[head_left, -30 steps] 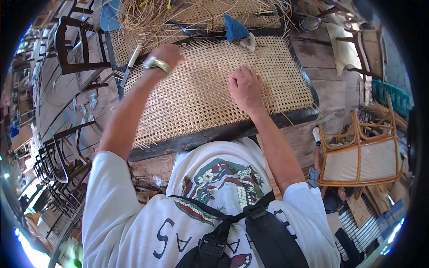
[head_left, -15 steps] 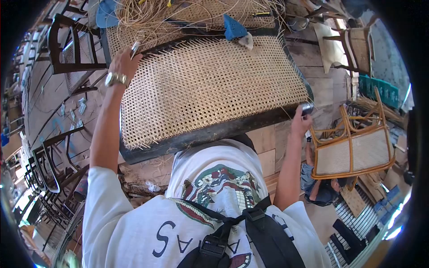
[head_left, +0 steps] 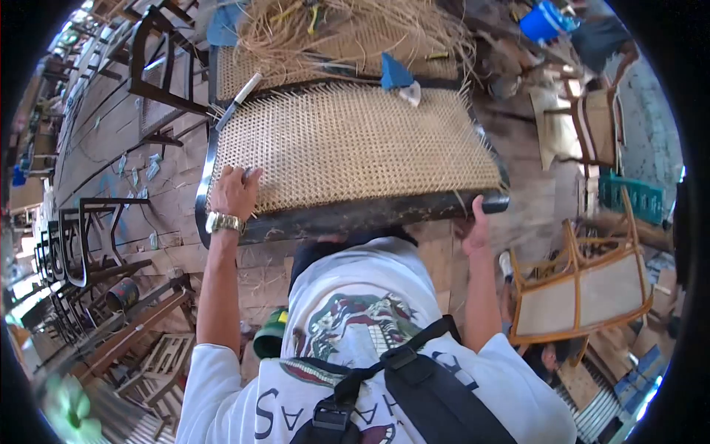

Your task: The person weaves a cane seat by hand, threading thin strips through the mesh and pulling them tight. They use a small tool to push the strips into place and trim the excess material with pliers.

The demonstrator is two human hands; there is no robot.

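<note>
A woven cane panel (head_left: 347, 140) in a glossy dark frame (head_left: 355, 212) lies before me, loose cane ends bristling along its far edge. My left hand (head_left: 235, 194), with a metal watch (head_left: 224, 222) at the wrist, rests on the cane near the left front corner, fingers slightly bent and apart. At the frame's front right edge is my right hand (head_left: 475, 228), its thumb over the rim and its fingers lower down, partly hidden and blurred. A slim tool with a whitish handle (head_left: 238, 102) lies across the panel's far left corner.
Loose cane strands (head_left: 355, 37) heap beyond the panel. A blue piece (head_left: 396, 72) lies at its far edge. Dark chair frames (head_left: 166, 66) stand left; a rattan chair (head_left: 584, 288) lies right, with another person partly visible behind it. A blue bucket (head_left: 546, 22) is at far right.
My left hand has let go of the slim tool and come nearer along the panel's left side. My right hand has shifted left from the frame's corner. The view has shifted.
</note>
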